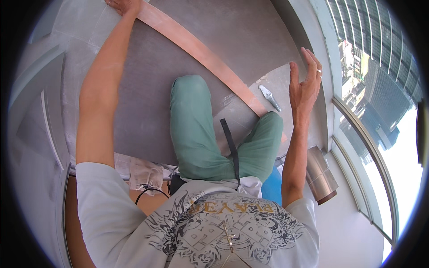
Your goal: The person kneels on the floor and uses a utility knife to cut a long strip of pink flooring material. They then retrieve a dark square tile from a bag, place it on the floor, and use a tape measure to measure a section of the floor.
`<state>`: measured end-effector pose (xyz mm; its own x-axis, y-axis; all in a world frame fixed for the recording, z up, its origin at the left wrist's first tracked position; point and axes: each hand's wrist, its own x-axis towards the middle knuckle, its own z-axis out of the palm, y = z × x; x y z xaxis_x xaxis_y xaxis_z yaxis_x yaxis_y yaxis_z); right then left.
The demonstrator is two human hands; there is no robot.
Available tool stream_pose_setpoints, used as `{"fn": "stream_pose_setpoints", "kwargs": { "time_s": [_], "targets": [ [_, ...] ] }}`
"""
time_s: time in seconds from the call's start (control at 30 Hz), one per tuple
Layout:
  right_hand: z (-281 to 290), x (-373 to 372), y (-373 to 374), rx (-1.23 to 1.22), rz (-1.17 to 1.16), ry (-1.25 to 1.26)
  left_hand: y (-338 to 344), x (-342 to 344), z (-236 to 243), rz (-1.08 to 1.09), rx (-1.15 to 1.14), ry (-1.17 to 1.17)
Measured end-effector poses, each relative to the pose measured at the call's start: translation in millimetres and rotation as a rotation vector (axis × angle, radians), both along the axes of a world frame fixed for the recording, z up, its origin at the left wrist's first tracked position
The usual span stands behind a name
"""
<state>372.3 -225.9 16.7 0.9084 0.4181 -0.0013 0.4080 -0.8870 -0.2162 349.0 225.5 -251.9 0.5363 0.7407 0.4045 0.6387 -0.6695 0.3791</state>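
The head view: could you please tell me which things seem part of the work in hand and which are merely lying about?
Likely in the work: strip, left hand at its far part; dark sheet beneath; perhaps silver tool.
Apparently just lying about: metal cylinder; black cable.

"What sort of place is this?"

"Seemingly a room under finishing work. A grey surface (250, 33), smudged with pale dust, fills the middle; a long pinkish strip (201, 51) crosses it and a metal scraper (269, 97) lies there."

"Is it at street level?"

"It seems high up: at right, a pale-framed window (364, 126) shows a tall building (373, 100). Home or office, I cannot tell."
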Motion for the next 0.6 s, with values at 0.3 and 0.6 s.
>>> {"fn": "stream_pose_setpoints", "kwargs": {
  "time_s": [0.3, 0.6],
  "targets": [
    [12, -136, -89, -0.138, -0.342, 0.417, -2, 5, -7, 0.037, -0.048, 0.092],
    [77, -80, -156, -0.118, -0.454, 0.274, 9, 2, -11, -0.043, -0.156, -0.097]
  ]
}}
